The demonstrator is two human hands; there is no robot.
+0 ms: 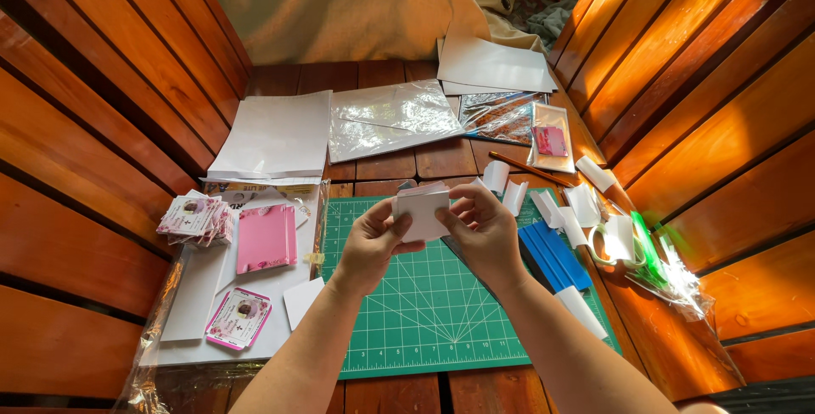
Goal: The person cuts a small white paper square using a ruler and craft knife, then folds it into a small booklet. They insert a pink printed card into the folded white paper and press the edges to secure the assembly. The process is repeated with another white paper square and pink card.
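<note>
The wooden desk carries everything, and a green cutting mat lies at its middle. At 11 o'clock from the mat sit white sheets, and at 12 o'clock clear plastic sleeves, with more white paper at 1 o'clock. At 9 o'clock a pink booklet lies on white card, with a stack of printed cards further out and one pink-edged card at 8 o'clock. At 3 o'clock lie a blue strip, small folded white pieces, green-handled scissors and a pencil.

Above the mat's top edge, both hands hold a small folded white paper. The left hand has thumb and fingers closed on its left edge; the right hand pinches its right edge.

The paper is held in the air with no backing, so I judge that a fold pressed here could run crooked, or the layers could slip out of line if one pinch loosens. A hard pull between the two hands could tear or crease it. The loose white pieces at 3 o'clock lie close to the right forearm, and a sweep of that arm could scatter them or push the scissors towards the desk's edge.
</note>
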